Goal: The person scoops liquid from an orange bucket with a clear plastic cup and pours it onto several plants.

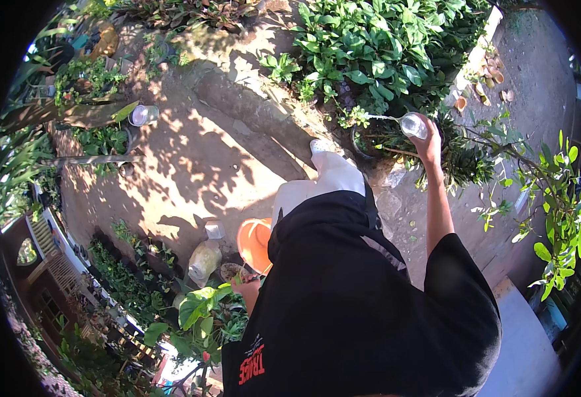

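Note:
My right hand (pixel 428 139) is stretched out over the plants, gripping a clear cup (pixel 413 125) that tilts to the left. From its lip a stream of water (pixel 383 117) runs toward a small light-green plant (pixel 355 118). Low at my left side, my left hand (pixel 245 285) closes around the wire handle of an orange bucket (pixel 254 240). My clothing partly hides the bucket, and its contents cannot be made out. Just beyond the stream grows a dense bed of broad-leaved plants (pixel 365 44).
A stone edging (pixel 251 104) borders the bed. Left of the bucket stand a pale sack-like object (pixel 204 262) and a small white block (pixel 215 229). A white tub (pixel 143 115) lies farther left. Several clay pots (pixel 494 74) are at upper right; a leafy branch (pixel 551 198) reaches in from the right.

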The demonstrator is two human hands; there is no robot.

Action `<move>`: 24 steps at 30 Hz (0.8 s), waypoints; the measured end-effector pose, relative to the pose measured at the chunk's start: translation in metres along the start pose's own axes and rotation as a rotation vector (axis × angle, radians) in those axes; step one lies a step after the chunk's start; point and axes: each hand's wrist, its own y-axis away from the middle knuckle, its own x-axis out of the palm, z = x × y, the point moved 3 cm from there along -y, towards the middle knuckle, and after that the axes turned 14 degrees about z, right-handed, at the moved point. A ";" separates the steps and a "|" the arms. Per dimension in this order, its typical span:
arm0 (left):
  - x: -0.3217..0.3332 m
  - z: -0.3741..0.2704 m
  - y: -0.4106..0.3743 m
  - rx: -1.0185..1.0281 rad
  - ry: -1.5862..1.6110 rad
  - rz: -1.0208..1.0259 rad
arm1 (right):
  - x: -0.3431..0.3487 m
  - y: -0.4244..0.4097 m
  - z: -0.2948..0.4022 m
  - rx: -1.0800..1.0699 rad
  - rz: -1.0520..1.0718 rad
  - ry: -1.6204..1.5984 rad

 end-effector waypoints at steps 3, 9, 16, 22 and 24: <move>0.012 0.005 0.006 -0.047 0.053 0.012 | -0.001 -0.002 0.000 0.014 0.000 0.000; 0.046 0.015 0.006 -0.027 0.036 0.102 | -0.005 -0.002 0.010 0.027 -0.008 -0.025; 0.094 0.024 -0.014 -0.073 -0.026 0.158 | -0.009 0.010 0.022 0.027 -0.037 0.027; 0.109 0.008 -0.025 -0.089 -0.039 0.299 | -0.009 0.026 0.027 0.064 -0.035 0.112; 0.107 0.001 -0.030 -0.081 -0.050 0.247 | -0.007 0.025 0.034 0.068 -0.033 0.126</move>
